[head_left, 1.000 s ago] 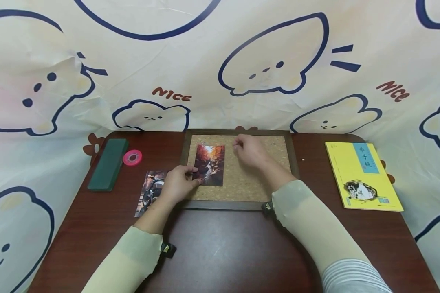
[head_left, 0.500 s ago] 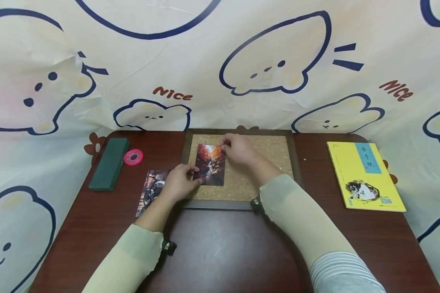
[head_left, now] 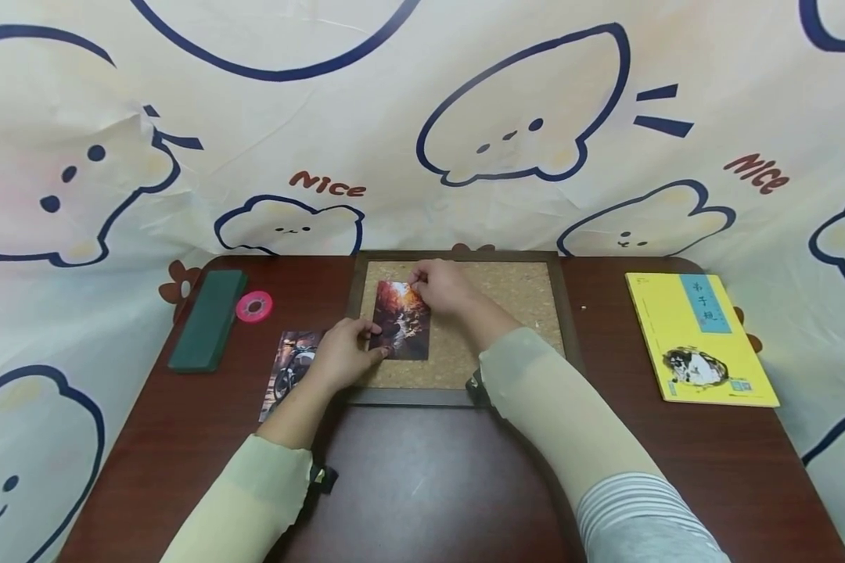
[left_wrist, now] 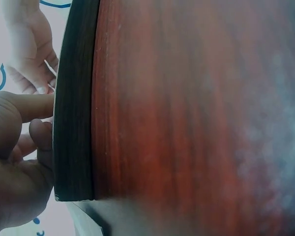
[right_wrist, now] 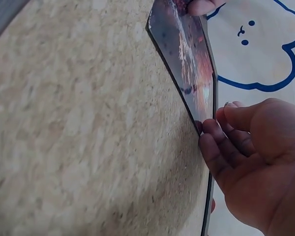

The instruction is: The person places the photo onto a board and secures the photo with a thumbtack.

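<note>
Head cam: autumn photo [head_left: 404, 322] lies on L half of cork board [head_left: 408, 376], betw. both hands, L hand [head_left: 343, 353] touching its L edge w/ thumb & index parted, R hand [head_left: 445, 287] at its upper R corner w/ thumb & fingertips drawn together; 2nd photo [head_left: 291, 367], pink ring [head_left: 242, 306] & green case [head_left: 207, 322] sit L of board, yellow book [head_left: 700, 313] R of it. L wrist cam: L fingertips partly hidden behind board's dark frame [left_wrist: 73, 108]. R wrist cam: R fingertips touch photo corner on board, cannot tell if pinching anything.
</note>
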A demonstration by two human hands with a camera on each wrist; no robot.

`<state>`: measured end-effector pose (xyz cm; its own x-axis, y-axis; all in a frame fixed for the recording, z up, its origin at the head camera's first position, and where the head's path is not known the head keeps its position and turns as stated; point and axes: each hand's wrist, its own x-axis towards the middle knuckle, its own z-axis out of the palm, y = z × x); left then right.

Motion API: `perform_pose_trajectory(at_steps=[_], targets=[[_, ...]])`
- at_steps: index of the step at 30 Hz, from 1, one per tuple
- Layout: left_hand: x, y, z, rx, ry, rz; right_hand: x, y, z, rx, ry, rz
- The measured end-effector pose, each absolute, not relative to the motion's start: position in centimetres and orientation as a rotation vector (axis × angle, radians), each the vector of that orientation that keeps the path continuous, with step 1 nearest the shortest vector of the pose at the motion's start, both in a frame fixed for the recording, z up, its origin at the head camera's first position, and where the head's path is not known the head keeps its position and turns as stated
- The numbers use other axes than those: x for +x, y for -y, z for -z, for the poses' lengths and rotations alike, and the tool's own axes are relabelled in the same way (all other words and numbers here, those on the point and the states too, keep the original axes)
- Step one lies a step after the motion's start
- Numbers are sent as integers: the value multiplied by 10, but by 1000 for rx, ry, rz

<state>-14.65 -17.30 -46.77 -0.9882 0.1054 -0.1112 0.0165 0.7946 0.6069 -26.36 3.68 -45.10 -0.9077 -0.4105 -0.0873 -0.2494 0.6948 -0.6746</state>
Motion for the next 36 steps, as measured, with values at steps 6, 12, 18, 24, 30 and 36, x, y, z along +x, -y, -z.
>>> perform_pose_trajectory(at_steps=[6,12,18,24,30,36], targets=[[-147,173,466,79,-2842,-940,-269,-29,452,-560,-2698,940],[-147,172,467,84,-2823,-953,-272,-23,455,-542,-2693,884],[-147,174,468,75,-2820,-966,-273,-18,456,-549,-2700,806],[-149,175,469,97,-2835,-952,-276,-14,458,-576,-2719,755],[-148,177,468,89,-2826,-960,-280,-12,454,-570,-2688,751],[-148,176,467,94,-2827,-978,-285,-11,448,-550,-2640,710]])
